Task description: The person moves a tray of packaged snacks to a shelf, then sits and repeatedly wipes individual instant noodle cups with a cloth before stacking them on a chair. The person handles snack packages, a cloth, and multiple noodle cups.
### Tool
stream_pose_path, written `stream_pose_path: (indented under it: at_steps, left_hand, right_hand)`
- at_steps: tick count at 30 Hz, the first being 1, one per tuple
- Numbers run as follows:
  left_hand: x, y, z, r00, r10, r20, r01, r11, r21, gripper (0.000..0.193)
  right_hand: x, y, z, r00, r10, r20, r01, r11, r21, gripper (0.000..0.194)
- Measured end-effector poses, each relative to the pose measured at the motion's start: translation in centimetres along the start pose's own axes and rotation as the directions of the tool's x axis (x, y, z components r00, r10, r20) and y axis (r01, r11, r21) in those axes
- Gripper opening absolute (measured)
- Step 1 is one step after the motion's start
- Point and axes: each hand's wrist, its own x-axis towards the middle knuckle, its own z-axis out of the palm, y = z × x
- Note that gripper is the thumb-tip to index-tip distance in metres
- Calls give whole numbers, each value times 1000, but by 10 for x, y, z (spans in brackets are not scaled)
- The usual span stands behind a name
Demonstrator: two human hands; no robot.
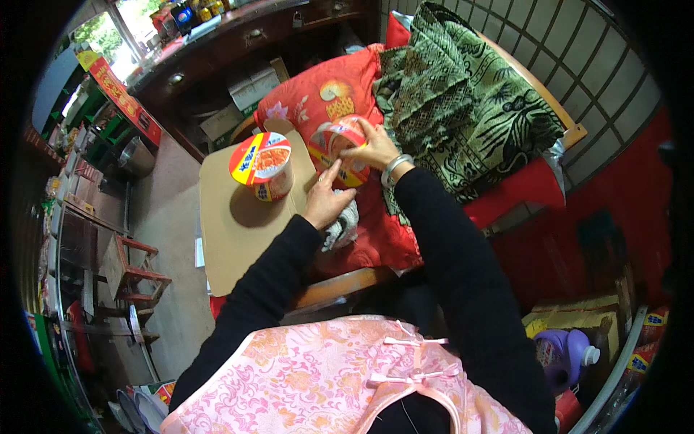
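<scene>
My right hand [374,149], with a bangle at the wrist, grips a tilted instant noodle cup [339,142] by its upper side, above a red cushion [303,100]. My left hand [328,200] reaches to the cup's near side with the index finger extended at it; its thumb is apart from the fingers. Beneath my left hand lies a grey and white cloth [342,225]. A second instant noodle cup [265,165] stands upright on a sheet of cardboard [230,238], left of my hands.
A patterned green and black blanket [461,97] is heaped at the right of the cushion. Behind stands a dark wooden counter with drawers [217,57]. A wooden stool [135,268] is on the floor at left. A purple jug [564,355] sits at lower right.
</scene>
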Motion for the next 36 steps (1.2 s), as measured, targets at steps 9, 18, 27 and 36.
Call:
stream_pose_path:
  at_steps: [9, 18, 27, 36]
  left_hand:
    - [1, -6, -4, 942, -252, -223, 174, 932, -317, 48]
    - [-3, 1, 36, 864, -153, 479, 386, 812, -437, 50]
    - [-14, 11, 5, 880, -159, 448, 405, 745, -531, 50]
    - [-11, 21, 17, 884, -223, 410, 416, 778, -472, 59]
  right_hand:
    - [-45, 18, -79, 865, 339, 370, -501, 573, 648, 71]
    - [-132, 11, -138, 720, 454, 525, -690, 549, 472, 80]
    - [-173, 19, -97, 996, -79, -47, 88, 968, 236, 94]
    - [-179, 32, -74, 985, -74, -154, 103, 977, 187, 95]
